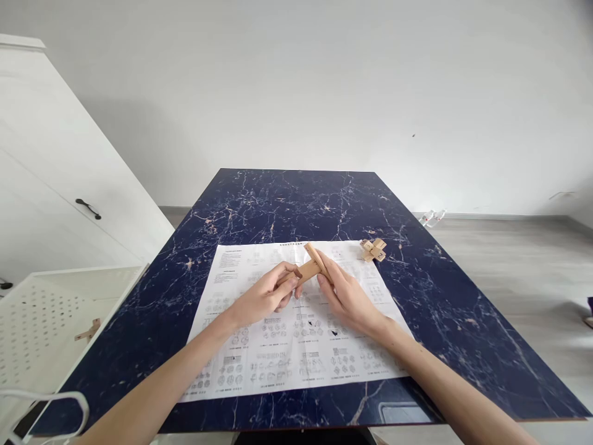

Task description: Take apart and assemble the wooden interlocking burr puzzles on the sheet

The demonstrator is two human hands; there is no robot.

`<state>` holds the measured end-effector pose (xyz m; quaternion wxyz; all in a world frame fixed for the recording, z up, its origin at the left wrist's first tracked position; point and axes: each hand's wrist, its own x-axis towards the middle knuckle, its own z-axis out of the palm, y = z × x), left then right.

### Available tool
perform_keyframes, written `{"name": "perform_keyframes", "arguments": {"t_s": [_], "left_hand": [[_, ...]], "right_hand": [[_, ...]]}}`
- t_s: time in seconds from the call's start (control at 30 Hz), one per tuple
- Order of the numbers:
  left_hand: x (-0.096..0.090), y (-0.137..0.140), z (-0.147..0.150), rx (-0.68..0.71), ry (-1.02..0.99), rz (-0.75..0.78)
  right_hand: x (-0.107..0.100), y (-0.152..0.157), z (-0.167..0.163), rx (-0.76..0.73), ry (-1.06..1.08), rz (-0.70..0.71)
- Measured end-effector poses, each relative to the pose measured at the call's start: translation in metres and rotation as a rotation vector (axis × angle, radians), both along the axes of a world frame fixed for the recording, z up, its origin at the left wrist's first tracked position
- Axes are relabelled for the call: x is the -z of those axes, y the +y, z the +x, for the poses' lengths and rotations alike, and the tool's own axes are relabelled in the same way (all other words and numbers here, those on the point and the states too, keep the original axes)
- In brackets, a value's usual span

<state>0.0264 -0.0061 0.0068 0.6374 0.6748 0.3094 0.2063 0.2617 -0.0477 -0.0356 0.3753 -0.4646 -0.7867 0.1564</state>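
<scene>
Between my hands, over a printed instruction sheet (296,309), are wooden puzzle pieces (309,269) set crosswise to each other. My left hand (266,290) is closed round the end of the lower piece, its fingertips hiding part of it. My right hand (345,287) grips the crossing piece from the right side. How the pieces fit together is partly hidden by my fingers. Just past my right hand, at the sheet's upper right corner, sits an interlocked wooden burr puzzle (373,250) with dark marks on its ends.
The sheet lies on a dark blue marbled table (296,204). A white perforated basket (41,315) and a white cabinet (69,161) stand to the left. A white cable (69,398) loops at lower left. Clear bottles (433,217) are on the floor beyond the table's right edge.
</scene>
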Motion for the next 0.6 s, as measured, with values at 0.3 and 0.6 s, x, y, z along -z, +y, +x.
{"name": "perform_keyframes", "arguments": {"t_s": [0.3,0.6], "left_hand": [[-0.004,-0.001,0.001,0.004,-0.016,-0.053],[-0.001,-0.003,0.004,-0.006,-0.067,-0.095]], "right_hand": [[-0.006,-0.003,0.003,0.015,-0.148,0.076],[-0.003,-0.008,-0.007,-0.026,0.011,-0.019]]}}
